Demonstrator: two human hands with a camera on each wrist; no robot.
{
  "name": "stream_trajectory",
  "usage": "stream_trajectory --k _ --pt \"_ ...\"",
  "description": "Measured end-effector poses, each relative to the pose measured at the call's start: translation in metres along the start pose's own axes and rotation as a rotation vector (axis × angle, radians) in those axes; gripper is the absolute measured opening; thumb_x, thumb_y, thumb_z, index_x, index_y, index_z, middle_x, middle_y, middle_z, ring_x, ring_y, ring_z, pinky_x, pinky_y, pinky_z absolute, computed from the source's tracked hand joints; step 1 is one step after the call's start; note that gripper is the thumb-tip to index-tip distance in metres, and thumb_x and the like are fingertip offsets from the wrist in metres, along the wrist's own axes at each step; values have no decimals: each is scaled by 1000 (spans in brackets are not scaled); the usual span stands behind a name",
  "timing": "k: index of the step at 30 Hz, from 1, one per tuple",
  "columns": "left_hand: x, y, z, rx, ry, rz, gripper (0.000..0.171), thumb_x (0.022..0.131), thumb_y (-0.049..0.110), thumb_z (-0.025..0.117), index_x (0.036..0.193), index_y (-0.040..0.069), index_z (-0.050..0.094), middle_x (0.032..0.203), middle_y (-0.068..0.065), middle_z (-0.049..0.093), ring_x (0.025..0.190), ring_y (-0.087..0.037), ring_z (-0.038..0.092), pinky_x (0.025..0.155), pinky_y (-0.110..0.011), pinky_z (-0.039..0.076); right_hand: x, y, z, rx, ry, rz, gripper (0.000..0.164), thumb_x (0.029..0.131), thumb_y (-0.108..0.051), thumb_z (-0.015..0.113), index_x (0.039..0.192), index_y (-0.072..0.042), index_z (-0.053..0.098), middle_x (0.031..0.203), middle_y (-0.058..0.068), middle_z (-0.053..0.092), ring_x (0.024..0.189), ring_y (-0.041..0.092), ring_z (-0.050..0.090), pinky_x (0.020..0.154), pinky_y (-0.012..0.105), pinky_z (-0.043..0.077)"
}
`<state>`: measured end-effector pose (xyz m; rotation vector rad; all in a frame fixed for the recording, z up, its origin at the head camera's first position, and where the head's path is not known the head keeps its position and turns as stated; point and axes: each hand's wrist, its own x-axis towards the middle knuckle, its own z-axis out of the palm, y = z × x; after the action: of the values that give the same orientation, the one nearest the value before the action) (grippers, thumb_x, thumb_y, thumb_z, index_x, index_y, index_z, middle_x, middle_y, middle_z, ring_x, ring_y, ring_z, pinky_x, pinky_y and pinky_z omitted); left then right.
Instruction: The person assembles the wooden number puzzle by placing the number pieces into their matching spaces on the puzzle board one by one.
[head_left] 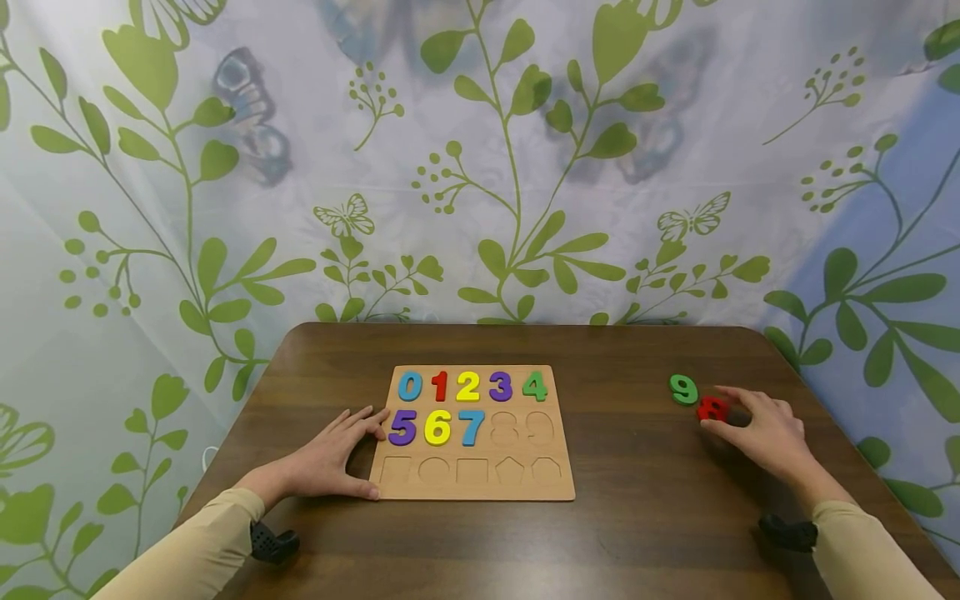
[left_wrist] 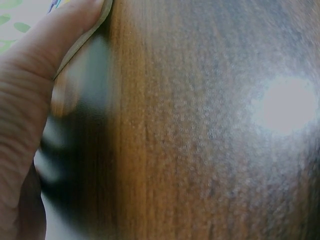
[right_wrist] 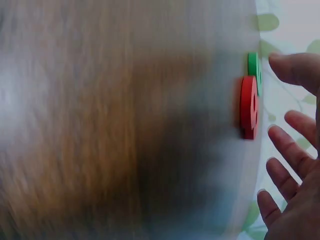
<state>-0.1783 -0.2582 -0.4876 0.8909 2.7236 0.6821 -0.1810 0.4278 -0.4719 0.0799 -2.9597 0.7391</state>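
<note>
A wooden number puzzle board (head_left: 480,487) lies flat on the table, with colored digits 0 through 7 seated in its upper two rows. My left hand (head_left: 333,457) rests at the board's left edge, thumb at the lower corner and fingers near the purple 5 (head_left: 402,427). In the left wrist view the thumb (left_wrist: 35,65) touches the board's edge. Over on the right, my right hand (head_left: 765,433) is spread around the red 8 (head_left: 712,408), thumb and fingers apart on either side. The green 9 (head_left: 683,389) lies just beyond the red 8.
The brown wooden table (head_left: 615,533) ends at a patterned curtain (head_left: 480,167) behind. On the board, the 8 and 9 recesses (head_left: 522,427) and a bottom row of shape recesses show bare. Dark wrist devices (head_left: 273,543) sit at both sleeves.
</note>
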Motion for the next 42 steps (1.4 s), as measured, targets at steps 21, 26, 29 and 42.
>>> stream_trajectory --k 21,26,29,42 --pt "1 0 0 -8 4 10 71 77 71 77 124 24 52 166 -8 29 153 -41 18 120 -67 7 3 31 1 5 -102 91 92 90 -63 69 152 -2 40 145 43 28 123 68 22 81 76 23" --pt "0 1 -1 -7 6 11 72 77 71 77 124 24 52 166 -9 29 153 -41 18 119 -67 7 4 31 1 -1 -110 93 92 90 -62 69 152 -1 40 144 43 28 122 68 22 81 76 23" --pt "-1 1 0 -7 8 14 72 77 71 77 124 23 52 166 -9 29 153 -42 19 119 -67 8 4 32 2 -3 -110 90 91 90 -62 69 152 -1 40 143 43 28 121 68 22 80 76 23" --pt "0 -1 1 -5 7 8 72 76 72 77 124 24 51 166 -7 29 153 -40 18 120 -66 7 7 32 3 -26 -101 101 90 90 -64 67 149 0 43 141 43 30 119 69 24 79 74 25"
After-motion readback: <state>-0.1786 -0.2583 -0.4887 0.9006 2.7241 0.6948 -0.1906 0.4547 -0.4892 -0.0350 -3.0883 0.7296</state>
